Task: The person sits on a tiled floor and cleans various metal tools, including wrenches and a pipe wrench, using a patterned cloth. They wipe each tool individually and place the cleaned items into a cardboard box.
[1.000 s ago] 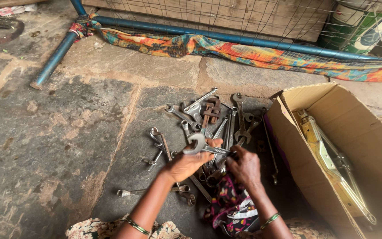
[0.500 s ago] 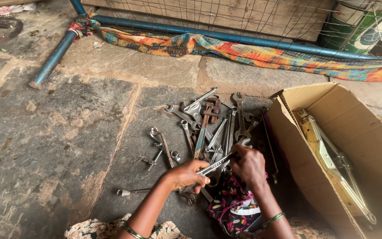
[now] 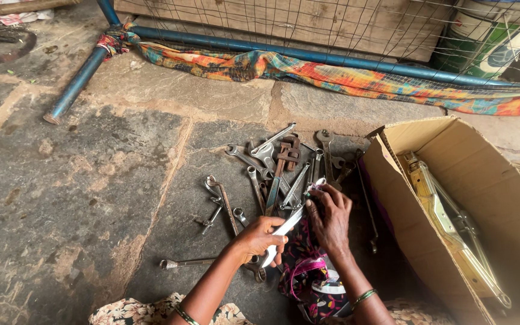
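Note:
My left hand (image 3: 261, 236) grips the lower end of a shiny steel wrench (image 3: 289, 225) that slants up to the right. My right hand (image 3: 330, 218) presses a patterned cloth (image 3: 308, 271) against the wrench's upper end. Both hands hover just in front of a pile of wrenches and spanners (image 3: 284, 162) spread on the stone floor (image 3: 91, 180), among them a rusty pipe wrench (image 3: 287, 153).
An open cardboard box (image 3: 501, 198) at the right holds a long yellow metal tool (image 3: 446, 216). A single spanner (image 3: 185, 263) lies at the left of my arm. A blue pipe frame (image 3: 308, 57) with colourful cloth and wire mesh runs along the back.
Both hands have drawn back from the pile toward me with the wrench. The wrench now slants between the hands, and my right hand has the cloth on its upper end.

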